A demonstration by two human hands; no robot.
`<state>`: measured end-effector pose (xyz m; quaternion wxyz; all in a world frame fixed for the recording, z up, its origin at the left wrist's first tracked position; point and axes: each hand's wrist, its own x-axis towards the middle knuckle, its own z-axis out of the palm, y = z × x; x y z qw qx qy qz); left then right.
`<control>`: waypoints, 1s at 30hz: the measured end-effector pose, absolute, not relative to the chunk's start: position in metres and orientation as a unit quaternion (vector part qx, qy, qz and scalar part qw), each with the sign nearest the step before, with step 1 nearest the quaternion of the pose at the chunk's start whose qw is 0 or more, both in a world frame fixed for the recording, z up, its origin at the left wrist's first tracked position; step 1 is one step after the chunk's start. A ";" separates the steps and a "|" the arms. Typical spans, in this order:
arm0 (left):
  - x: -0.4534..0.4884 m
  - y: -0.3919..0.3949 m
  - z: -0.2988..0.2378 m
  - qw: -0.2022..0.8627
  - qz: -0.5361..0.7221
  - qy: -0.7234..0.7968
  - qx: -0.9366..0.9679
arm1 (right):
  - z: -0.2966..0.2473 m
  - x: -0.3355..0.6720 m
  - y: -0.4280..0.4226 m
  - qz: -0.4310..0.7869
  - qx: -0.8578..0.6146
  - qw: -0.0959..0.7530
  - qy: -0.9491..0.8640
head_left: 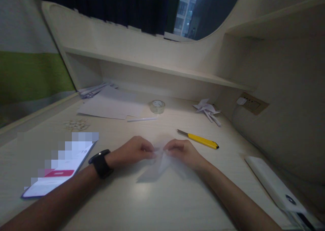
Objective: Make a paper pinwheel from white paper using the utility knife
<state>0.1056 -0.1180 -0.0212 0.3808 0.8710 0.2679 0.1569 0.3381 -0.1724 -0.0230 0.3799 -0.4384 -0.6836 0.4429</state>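
Observation:
My left hand (pixel 134 151) and my right hand (pixel 182 151) meet over the middle of the desk, both with fingers curled and pinching a piece of white folded paper (pixel 158 165) that lies flat beneath them. A black watch (pixel 101 163) sits on my left wrist. The paper's folds spread out below and between the two hands; its exact shape is blurred.
A yellow utility knife (pixel 200 140) lies just beyond my right hand. Behind are a tape roll (pixel 157 106), a white stick (pixel 141 119), loose paper sheets (pixel 111 104), small paper scraps (pixel 76 124) and a folded paper pinwheel (pixel 207 111). A lit phone (pixel 59 171) lies left, a white device (pixel 275 183) right.

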 end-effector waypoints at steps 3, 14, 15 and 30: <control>0.106 -0.119 -0.022 0.368 0.168 0.280 0.871 | -0.023 0.339 -0.172 0.430 -0.446 0.378 -0.688; 0.111 -0.124 -0.025 0.352 0.174 0.311 0.866 | -0.019 0.339 -0.173 0.439 -0.420 0.373 -0.702; 0.111 -0.123 -0.025 0.353 0.172 0.308 0.867 | -0.018 0.339 -0.174 0.438 -0.419 0.367 -0.705; 0.117 -0.132 -0.019 0.356 0.175 0.298 0.868 | -0.012 0.328 -0.184 0.411 -0.432 0.333 -0.730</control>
